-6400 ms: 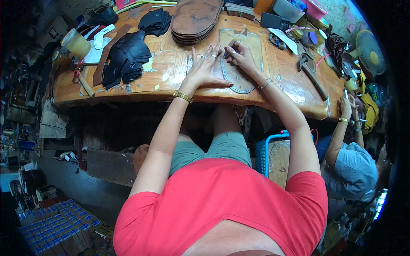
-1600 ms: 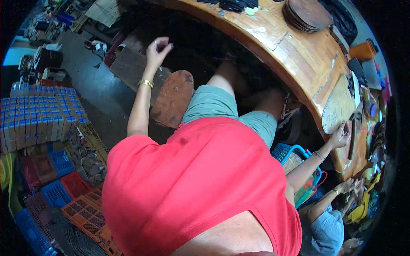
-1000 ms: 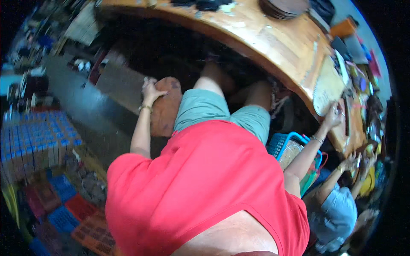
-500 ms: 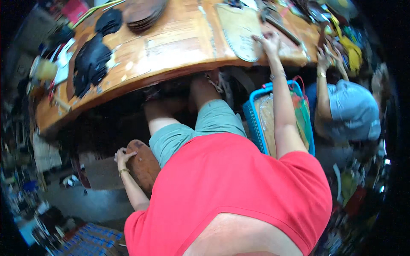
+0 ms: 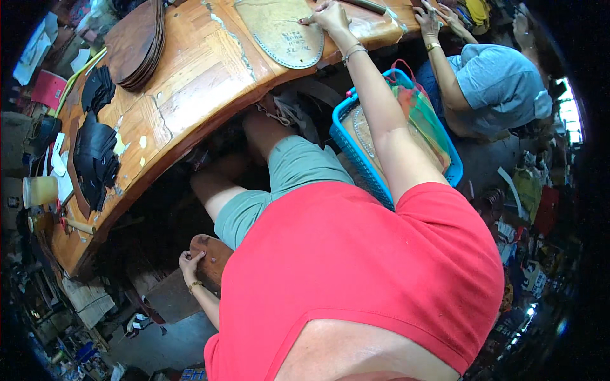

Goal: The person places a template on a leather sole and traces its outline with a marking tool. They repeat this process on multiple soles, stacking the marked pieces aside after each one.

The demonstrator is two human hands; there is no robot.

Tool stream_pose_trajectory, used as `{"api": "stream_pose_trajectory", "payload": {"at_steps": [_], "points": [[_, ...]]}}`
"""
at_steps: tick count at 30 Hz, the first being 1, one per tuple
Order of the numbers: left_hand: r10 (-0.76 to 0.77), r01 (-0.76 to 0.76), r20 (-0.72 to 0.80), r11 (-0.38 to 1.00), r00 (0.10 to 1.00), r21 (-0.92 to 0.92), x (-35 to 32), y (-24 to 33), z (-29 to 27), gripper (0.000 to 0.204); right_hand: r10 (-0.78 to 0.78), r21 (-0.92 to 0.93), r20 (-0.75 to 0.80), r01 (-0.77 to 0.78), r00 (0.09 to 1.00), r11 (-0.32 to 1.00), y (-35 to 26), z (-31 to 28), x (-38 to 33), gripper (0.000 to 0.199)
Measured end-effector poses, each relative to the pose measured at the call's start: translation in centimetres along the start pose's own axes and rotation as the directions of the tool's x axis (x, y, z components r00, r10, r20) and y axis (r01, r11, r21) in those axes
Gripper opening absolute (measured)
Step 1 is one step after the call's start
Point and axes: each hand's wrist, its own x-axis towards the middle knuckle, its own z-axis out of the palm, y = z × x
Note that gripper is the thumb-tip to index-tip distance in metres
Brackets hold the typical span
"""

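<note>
Left hand [image 5: 189, 261] clamped on brown sole [image 5: 213, 257] beside knee; right hand [image 5: 330, 14] flat on pattern [image 5: 283, 35].

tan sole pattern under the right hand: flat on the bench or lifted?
Flat. The tan sole pattern lies spread on the wooden workbench, the right hand pressing its far edge; no corner looks raised.

A short-sleeved red shirt [image 5: 356, 279], grey-green shorts [image 5: 279, 184], a gold bracelet just behind the left hand [image 5: 189, 263], and what look like 2 thin bangles behind the right hand [image 5: 330, 14].
</note>
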Motion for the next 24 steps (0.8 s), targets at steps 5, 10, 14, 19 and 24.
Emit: {"api": "stream_pose_trajectory", "payload": {"at_steps": [5,10,14,19,24], "points": [[0.007,-0.007,-0.028,1.0,1.0,0.0,-0.2,-0.3,0.2,0.038,-0.005,0.103,0.086,-0.004,0.996,0.995,-0.1,0.3,0.1,0.051],[0.049,-0.042,-0.132,0.998,0.99,0.053,0.5,-2.7,0.7,0.045,-0.087,-0.059,-0.134,0.08,0.987,0.995,-0.8,1.4,-0.4,0.053],[0.087,-0.063,-0.15,0.985,0.985,0.159,-0.2,-0.4,1.0,0.049,0.004,-0.049,-0.136,-0.011,0.991,0.999,-1.8,1.4,0.6,0.056],[0.059,-0.025,-0.188,0.983,0.98,0.181,-1.3,0.2,1.2,0.054,-0.001,-0.032,-0.024,0.0,1.0,0.999,-2.8,1.9,1.4,0.044],[0.262,-0.087,-0.329,0.882,0.907,0.462,0.0,3.2,1.3,0.049,-0.162,0.333,0.038,0.14,0.986,0.932,0.8,1.3,2.1,0.028]]}}
